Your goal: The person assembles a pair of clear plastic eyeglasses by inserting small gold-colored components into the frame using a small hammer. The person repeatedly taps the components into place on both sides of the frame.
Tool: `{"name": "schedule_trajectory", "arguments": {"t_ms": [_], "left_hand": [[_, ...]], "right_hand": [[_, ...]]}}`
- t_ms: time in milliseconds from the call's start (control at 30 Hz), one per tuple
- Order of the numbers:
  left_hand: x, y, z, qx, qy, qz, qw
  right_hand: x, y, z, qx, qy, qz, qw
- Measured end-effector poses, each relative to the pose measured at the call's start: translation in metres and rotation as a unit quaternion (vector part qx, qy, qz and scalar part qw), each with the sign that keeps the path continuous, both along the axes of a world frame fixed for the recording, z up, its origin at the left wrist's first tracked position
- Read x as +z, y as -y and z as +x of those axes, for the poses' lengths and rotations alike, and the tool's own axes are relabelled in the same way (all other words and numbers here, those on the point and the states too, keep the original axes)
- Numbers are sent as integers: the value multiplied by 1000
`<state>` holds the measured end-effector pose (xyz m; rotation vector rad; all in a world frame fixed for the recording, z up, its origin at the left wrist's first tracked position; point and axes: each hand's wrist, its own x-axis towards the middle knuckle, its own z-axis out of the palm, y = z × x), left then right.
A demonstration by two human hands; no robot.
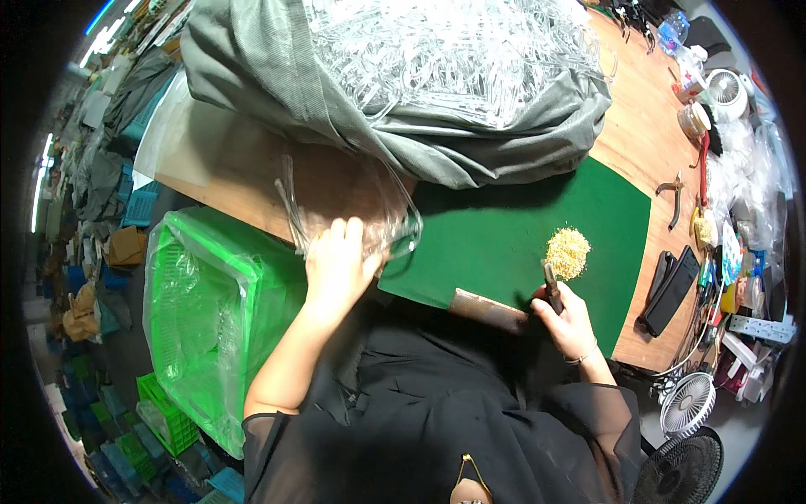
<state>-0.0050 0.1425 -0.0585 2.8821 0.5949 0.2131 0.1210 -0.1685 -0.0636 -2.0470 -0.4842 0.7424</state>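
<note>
My left hand (337, 259) is closed around some thin clear plastic strips (290, 197) at the left edge of the green mat (478, 227). Their looped ends stick out on both sides of the fingers, and the palm is hidden. On the mat's right side my right hand (571, 323) grips a pair of small pliers (552, 287), with the jaws pointing away from me. Just beyond the jaws lies a small heap of tiny gold-coloured pieces (569, 252). A grey cloth sack (336, 109), full of clear plastic pieces (453, 59), fills the far side of the table.
A green crate (252, 277) lined with clear plastic stands by my left arm. At the right are another pair of pliers (672, 200), a black phone (672, 290), a white fan (688, 403) and cluttered tools. A pale block (487, 309) sits at the mat's near edge.
</note>
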Motion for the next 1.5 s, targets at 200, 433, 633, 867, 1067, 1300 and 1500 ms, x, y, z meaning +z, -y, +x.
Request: {"name": "schedule_trajectory", "arguments": {"t_ms": [200, 433, 633, 867, 1067, 1300, 1500], "left_hand": [[12, -23, -29, 27, -80, -53, 995], [6, -148, 5, -86, -165, -16, 982], [44, -106, 14, -118, -74, 33, 990], [78, -27, 145, -124, 254, 37, 958], [67, -53, 169, -96, 167, 120, 974], [96, -49, 127, -222, 170, -347, 895], [134, 21, 62, -76, 184, -735, 648]], "right_hand": [[1, 5, -4, 12, 4, 18, 1000], [5, 0, -1, 22, 10, 13, 1000], [0, 23, -15, -112, -6, 99, 989], [6, 12, -12, -66, 16, 39, 997], [12, 26, -27, 31, 108, 83, 990], [-3, 28, -21, -61, -12, 150, 987], [20, 36, -11, 100, 170, 32, 980]]}}
